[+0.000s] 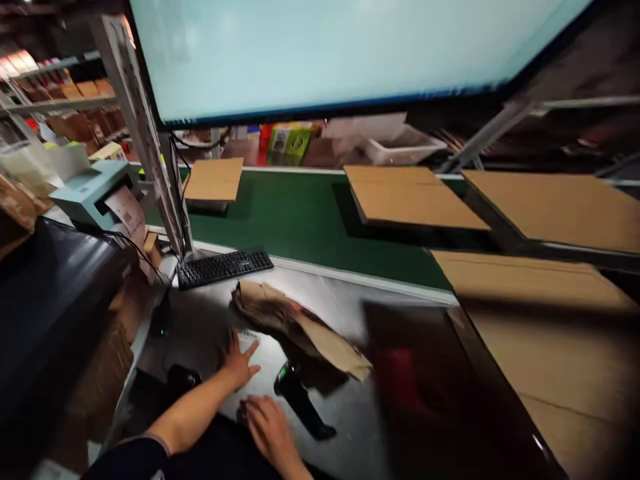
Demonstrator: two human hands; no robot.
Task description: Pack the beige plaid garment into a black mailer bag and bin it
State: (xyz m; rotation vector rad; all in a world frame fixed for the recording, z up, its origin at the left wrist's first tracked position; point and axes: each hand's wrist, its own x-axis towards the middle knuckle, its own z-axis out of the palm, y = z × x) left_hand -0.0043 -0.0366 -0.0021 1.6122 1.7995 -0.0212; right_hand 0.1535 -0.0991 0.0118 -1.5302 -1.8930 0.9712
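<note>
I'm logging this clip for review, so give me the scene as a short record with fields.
Left hand: fingers spread on a pale sheet
Right hand: by the sheet's near edge; grip unclear
Bench: keyboard, scanner, crumpled brown paper
Belt: cardboard pieces
Far left: printer, printed paper hanging out
Above: screen, blurred

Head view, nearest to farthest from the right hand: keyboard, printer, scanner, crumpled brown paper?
1. Scanner, just right of the right hand.
2. Crumpled brown paper, ahead.
3. Keyboard, farther ahead, leftward.
4. Printer, far left.
</note>
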